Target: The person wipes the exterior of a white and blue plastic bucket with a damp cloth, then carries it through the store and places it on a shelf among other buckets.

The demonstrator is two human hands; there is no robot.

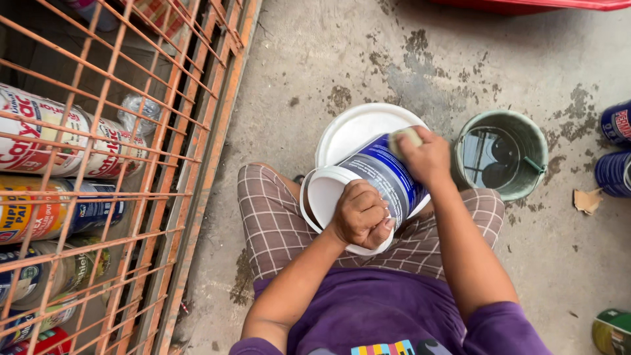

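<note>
Paint bucket (378,181), white inside with a blue label round its wall, lies tilted on its side across the person's lap, its open mouth turned toward the left hand (361,215). That hand is curled over the bucket's white rim, fingers folded and gripping the edge. The right hand (427,156) rests on the upper end of the bucket, fingers closed round a small pale sponge (403,139) pressed against the blue label. Just behind the bucket a round white lid (348,131) lies flat on the stained concrete floor (309,72). To the right, near the right hand, stands a green pail (503,161) holding dark water. Blue cans (616,148) sit at the right edge, and another can (611,332) shows in the lower right corner. On the left an orange metal grille (164,164) fences off a row of paint cans (59,141) lying on their sides.
</note>
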